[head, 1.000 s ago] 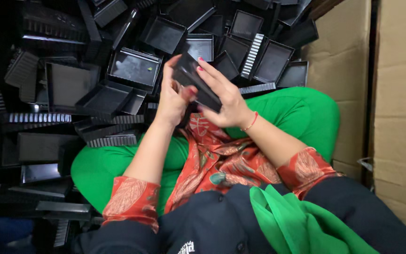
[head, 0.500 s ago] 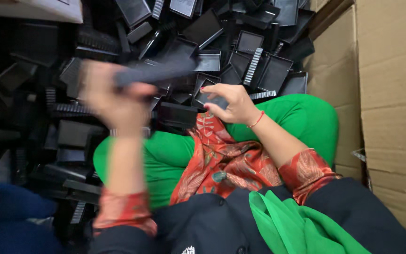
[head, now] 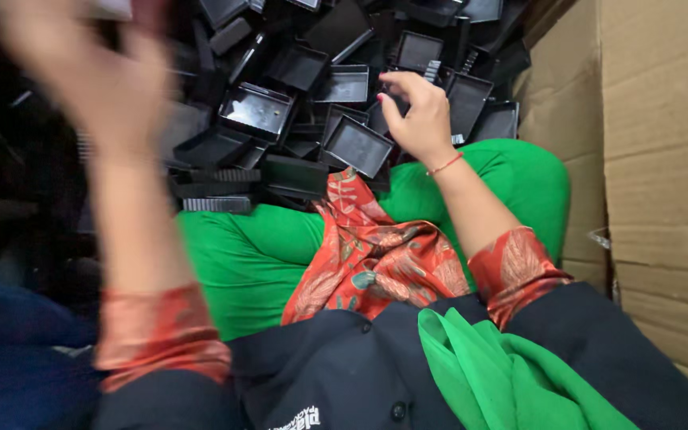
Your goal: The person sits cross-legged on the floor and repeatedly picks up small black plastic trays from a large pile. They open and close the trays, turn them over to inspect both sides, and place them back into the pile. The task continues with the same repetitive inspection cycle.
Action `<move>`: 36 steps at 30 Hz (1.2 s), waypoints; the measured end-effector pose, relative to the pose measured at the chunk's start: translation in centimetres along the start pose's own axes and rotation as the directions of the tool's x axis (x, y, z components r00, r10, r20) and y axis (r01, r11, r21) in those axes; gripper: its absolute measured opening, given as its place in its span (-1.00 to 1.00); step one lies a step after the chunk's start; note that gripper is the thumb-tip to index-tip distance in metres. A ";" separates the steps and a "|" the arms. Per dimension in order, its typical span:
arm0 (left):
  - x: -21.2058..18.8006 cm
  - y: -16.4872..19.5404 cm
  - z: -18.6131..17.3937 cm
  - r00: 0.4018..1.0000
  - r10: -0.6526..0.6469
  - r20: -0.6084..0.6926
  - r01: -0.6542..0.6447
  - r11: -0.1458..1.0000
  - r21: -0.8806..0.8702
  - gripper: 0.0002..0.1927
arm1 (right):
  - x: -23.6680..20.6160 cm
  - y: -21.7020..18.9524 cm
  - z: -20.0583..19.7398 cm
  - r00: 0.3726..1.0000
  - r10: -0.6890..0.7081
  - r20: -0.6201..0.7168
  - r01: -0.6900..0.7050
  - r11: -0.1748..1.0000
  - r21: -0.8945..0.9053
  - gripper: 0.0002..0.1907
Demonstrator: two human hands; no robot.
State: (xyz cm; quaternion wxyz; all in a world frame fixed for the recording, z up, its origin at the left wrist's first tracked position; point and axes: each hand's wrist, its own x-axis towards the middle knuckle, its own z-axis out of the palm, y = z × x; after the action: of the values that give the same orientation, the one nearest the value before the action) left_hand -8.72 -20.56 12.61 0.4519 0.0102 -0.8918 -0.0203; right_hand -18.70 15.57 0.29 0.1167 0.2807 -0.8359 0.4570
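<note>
Black plastic trays [head: 357,146]; bright green trousers [head: 256,255]; red-orange patterned tunic [head: 376,259]; black jacket [head: 344,366]; green scarf [head: 503,374]; brown cardboard box [head: 662,159]; red nails.

A heap of shallow trays [head: 336,72] lies in front of the person's knees, with ridged comb-like strips [head: 218,204] at its near left edge, just beyond the left knee. One tray [head: 357,146] rests tilted at the heap's near edge between the knees, and the right hand [head: 416,115] sits just behind and right of it, over the heap. A cardboard wall [head: 662,159] stands to the right of the heap and the right knee, while the left hand [head: 81,72] is raised, blurred, above the heap's left side.
</note>
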 end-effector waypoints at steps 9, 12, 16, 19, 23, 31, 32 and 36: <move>-12.7 15.7 1.3 0.881 -0.268 0.391 0.461 0.674 -0.577 -0.82 | -2.2 -0.6 2.7 0.891 0.012 0.454 0.229 0.851 -0.472 -0.61; -12.8 15.8 0.0 0.845 -0.288 0.451 0.514 0.668 -0.538 -0.85 | -2.3 -0.4 3.0 0.877 0.137 0.461 0.140 0.845 -0.517 -0.82; -12.1 12.8 0.3 0.873 -0.288 0.394 0.462 0.746 -0.479 -0.87 | -0.8 1.3 1.2 0.998 0.023 0.061 -0.009 0.977 -0.214 -0.72; -10.4 9.6 1.1 0.931 -0.197 0.308 0.313 0.864 -0.394 -0.84 | 0.8 2.4 -0.4 0.943 0.311 0.117 -0.320 0.758 0.568 -0.53; -7.3 5.9 3.1 0.923 -0.147 0.356 0.269 0.908 -0.322 -0.87 | 1.4 2.5 -2.5 0.764 0.338 0.549 -0.551 -0.100 0.828 -0.50; -9.6 6.1 13.1 0.625 -0.060 0.778 0.194 0.978 -0.080 -0.76 | 1.7 -0.5 -3.9 0.859 0.066 0.508 -0.460 -0.334 0.823 -0.18; -10.7 6.8 14.3 0.642 -0.079 0.763 0.109 0.994 0.011 -0.77 | 1.6 -0.9 -3.9 0.862 0.035 0.506 -0.463 -0.353 0.813 -0.15; -13.8 9.7 17.5 0.670 -0.148 0.728 -0.042 0.971 0.236 -0.83 | 1.2 -1.4 -3.8 0.855 0.010 0.518 -0.468 -0.413 0.781 -0.19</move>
State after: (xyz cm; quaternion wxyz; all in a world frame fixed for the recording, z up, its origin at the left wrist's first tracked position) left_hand -14.66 -9.94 -8.44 0.0463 0.0799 -0.9933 0.0689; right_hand -19.09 17.70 3.99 -0.3890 0.1146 -0.1480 0.9020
